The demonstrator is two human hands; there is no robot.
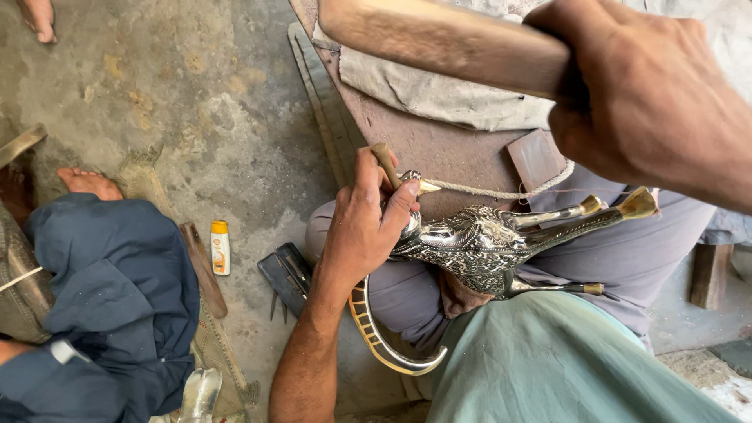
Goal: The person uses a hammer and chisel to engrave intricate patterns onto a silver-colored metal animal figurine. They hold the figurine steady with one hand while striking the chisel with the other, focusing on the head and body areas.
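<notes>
In the head view, the left hand (364, 235) is closing around a thin wooden-handled tool (385, 163), thumb and fingers pinched on it, and is pressing it against the left end of an ornate metal figure (478, 247) of silver colour with engraved patterns. The figure is lying across the person's lap, near the middle of the scene, its brass-tipped legs (583, 210) pointing right and a curved brass-edged piece (384, 341) sweeping down toward the near side. The right hand (642, 94) is gripping a thick wooden handle (446, 39) tightly, fingers wrapped fully round it, raised at the far right above the figure. A cord (501, 192) is running behind the figure over a brown board (446, 149). On the concrete floor (211, 94) to the left, a small white bottle with a yellow cap (221, 247) is standing beside a dark metal tool (286, 276). Another person in dark blue clothing (110, 298) is sitting at the near left.
</notes>
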